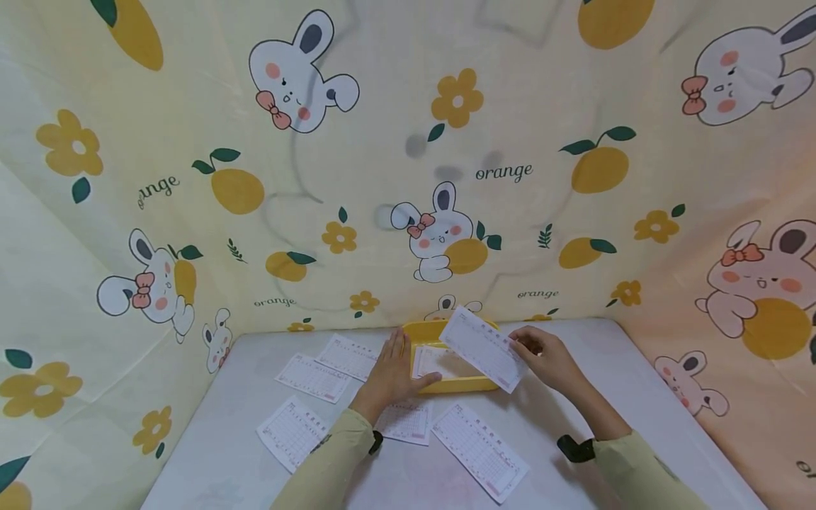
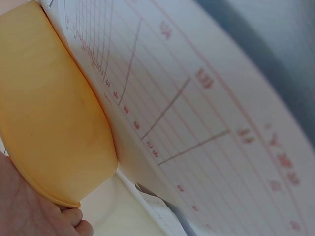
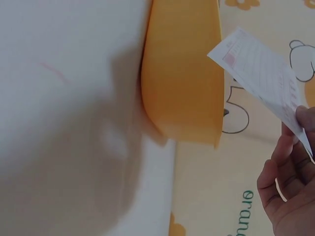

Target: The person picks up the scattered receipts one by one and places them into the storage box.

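A yellow plastic basket (image 1: 455, 384) stands near the back of the table, with a printed paper slip (image 1: 428, 360) lying inside. My left hand (image 1: 394, 372) holds its left end, fingers over the left rim and thumb along the near rim. In the left wrist view, fingertips (image 2: 84, 227) show at the basket's corner. Above the basket's right side, my right hand (image 1: 545, 356) pinches a printed slip (image 1: 481, 347) by its right edge. The slip is tilted in the air, and in the right wrist view the thumb (image 3: 306, 118) lies on it.
Several more printed slips lie on the white table (image 1: 210, 425): one (image 1: 312, 377) left of the basket, another (image 1: 290, 432) nearer the front left, and one (image 1: 481, 452) in front. A patterned cloth (image 1: 376, 163) rises behind the table and at both sides.
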Demonstrator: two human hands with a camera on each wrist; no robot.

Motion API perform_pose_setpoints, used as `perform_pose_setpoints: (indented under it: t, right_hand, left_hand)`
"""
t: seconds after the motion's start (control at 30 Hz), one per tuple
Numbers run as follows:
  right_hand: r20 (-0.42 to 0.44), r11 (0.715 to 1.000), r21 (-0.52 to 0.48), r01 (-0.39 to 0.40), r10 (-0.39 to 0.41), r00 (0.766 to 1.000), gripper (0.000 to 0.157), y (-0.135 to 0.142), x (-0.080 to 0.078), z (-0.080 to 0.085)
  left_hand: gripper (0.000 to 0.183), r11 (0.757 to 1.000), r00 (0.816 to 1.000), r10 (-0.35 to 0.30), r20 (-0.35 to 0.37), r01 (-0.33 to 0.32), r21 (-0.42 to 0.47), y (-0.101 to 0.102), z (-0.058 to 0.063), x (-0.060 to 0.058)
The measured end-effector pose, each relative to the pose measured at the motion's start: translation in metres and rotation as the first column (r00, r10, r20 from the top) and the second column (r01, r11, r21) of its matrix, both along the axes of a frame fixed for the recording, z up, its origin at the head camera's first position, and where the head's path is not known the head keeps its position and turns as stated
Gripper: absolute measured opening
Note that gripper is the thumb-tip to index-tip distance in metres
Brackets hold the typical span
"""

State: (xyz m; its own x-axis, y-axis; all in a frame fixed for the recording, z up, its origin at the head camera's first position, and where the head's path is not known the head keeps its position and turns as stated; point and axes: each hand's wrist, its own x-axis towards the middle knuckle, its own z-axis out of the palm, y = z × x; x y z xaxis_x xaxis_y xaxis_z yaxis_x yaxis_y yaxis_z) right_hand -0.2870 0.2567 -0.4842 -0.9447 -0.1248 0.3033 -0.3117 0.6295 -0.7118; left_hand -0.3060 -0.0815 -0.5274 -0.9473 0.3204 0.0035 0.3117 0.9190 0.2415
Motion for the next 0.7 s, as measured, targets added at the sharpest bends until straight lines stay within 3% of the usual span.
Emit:
perform_pose_setpoints:
  t: [0.3, 0.7]
  right_hand:
    - [-0.045, 0.999, -0.037, 0.004, -0.005, 0.999, 0.017, -0.01, -0.014, 0.0]
    - [-0.053, 0.995, -0.098, 0.004, -0.01, 0.999, 0.015, -0.02, -0.032, -0.001]
  left_hand:
    - [0.125, 1.0, 1.0, -0.027, -0.009, 0.027, 0.017, 0.0, 0.002, 0.001]
    - [0.127, 1.0, 1.0, -0.002, 0.001, 0.002, 0.014, -0.001, 0.002, 0.0]
